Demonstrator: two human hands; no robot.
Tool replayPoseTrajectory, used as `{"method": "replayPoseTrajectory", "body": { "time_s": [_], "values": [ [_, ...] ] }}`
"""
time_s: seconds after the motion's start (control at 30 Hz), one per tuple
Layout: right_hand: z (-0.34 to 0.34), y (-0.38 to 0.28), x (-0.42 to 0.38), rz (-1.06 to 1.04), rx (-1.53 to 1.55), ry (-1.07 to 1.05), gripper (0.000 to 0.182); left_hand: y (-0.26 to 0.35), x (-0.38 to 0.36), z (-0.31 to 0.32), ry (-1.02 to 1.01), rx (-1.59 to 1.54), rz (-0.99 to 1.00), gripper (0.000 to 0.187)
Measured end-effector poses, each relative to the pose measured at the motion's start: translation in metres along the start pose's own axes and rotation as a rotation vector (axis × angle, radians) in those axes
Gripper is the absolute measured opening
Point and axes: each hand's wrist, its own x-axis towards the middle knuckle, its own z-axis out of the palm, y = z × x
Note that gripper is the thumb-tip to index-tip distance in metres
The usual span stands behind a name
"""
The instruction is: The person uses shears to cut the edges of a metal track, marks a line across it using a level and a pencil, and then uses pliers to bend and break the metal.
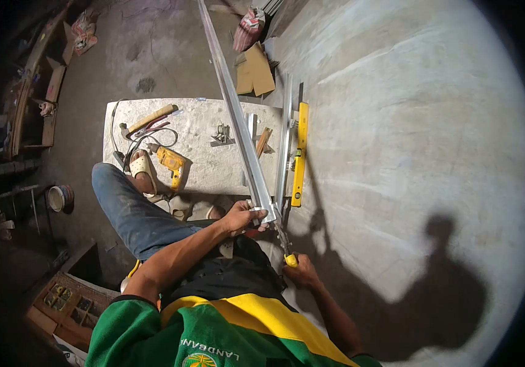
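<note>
My left hand [243, 218] is closed round the near end of a long metal channel [236, 116], thumb on top. The channel slants up and away over the white work surface. In my right hand [302, 273] are tin snips [290, 258] with yellow handle grips. Their jaws point up at the channel's near end, right beside my left fingers. Just beyond stand another metal channel [285, 137] and a yellow spirit level [300, 156], close to the wall.
The white work surface [198, 168] carries a yellow power drill [169, 162], a hammer [149, 121] and cables. My foot in a cream clog [142, 168] rests there too. Cardboard [254, 70] and a sack [249, 29] lie beyond. The wall [409, 153] rises at right; a bucket [60, 198] stands left.
</note>
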Motion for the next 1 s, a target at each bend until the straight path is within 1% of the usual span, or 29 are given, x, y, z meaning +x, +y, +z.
{"method": "replayPoseTrajectory", "body": {
  "time_s": [0.07,0.2,0.27,0.4,0.5,0.57,0.6,0.67,0.7,0.77,0.8,0.87,0.9,0.97,1.0],
  "values": [
    [-0.002,-0.001,0.003,0.062,0.032,-0.085,0.037,-0.002,0.001,-0.003,0.019,-0.014,-0.018,0.008],
    [0.012,0.029,0.011,0.027,-0.020,-0.029,0.038,-0.008,0.002,-0.008,0.007,-0.054,-0.028,0.009],
    [-0.006,0.000,0.007,0.043,0.011,-0.108,0.037,-0.006,0.001,-0.009,0.013,-0.050,-0.026,0.009],
    [-0.006,0.013,0.012,0.026,0.000,-0.102,0.035,-0.006,0.000,-0.011,-0.001,-0.057,-0.014,0.009],
    [-0.008,0.010,0.009,0.001,-0.067,-0.082,0.035,-0.008,0.002,-0.010,-0.010,-0.056,0.002,0.008],
    [-0.003,0.009,0.007,0.110,0.054,-0.146,0.037,-0.007,0.001,-0.010,0.004,-0.050,0.004,0.007],
    [-0.003,0.008,0.007,0.108,0.054,-0.149,0.037,-0.007,0.000,-0.009,0.014,-0.056,0.015,0.007],
    [-0.008,0.002,0.003,-0.105,0.109,-0.054,0.041,-0.009,0.002,-0.008,0.019,-0.060,0.025,0.007],
    [-0.006,0.012,0.006,-0.106,0.109,-0.048,0.041,-0.008,0.003,-0.008,0.021,-0.030,0.036,0.007],
    [0.001,0.020,0.015,-0.088,-0.018,-0.050,0.046,-0.006,0.001,-0.007,0.028,0.002,0.051,0.007],
    [0.001,0.026,0.016,-0.093,-0.019,-0.053,0.046,-0.005,-0.002,-0.007,0.035,0.013,0.030,0.007],
    [-0.014,0.000,0.013,0.054,0.022,-0.234,0.050,-0.003,-0.004,-0.005,0.042,0.024,0.016,0.007],
    [-0.011,0.007,0.013,0.052,0.020,-0.233,0.050,-0.003,-0.004,-0.003,0.054,0.016,0.030,0.007],
    [-0.005,0.016,0.013,-0.021,0.040,-0.099,0.039,-0.001,-0.003,0.000,0.062,0.010,0.048,0.007],
    [-0.006,0.021,0.014,-0.022,0.038,-0.098,0.039,0.000,-0.004,0.000,0.044,0.020,0.056,0.007]
  ]
}}
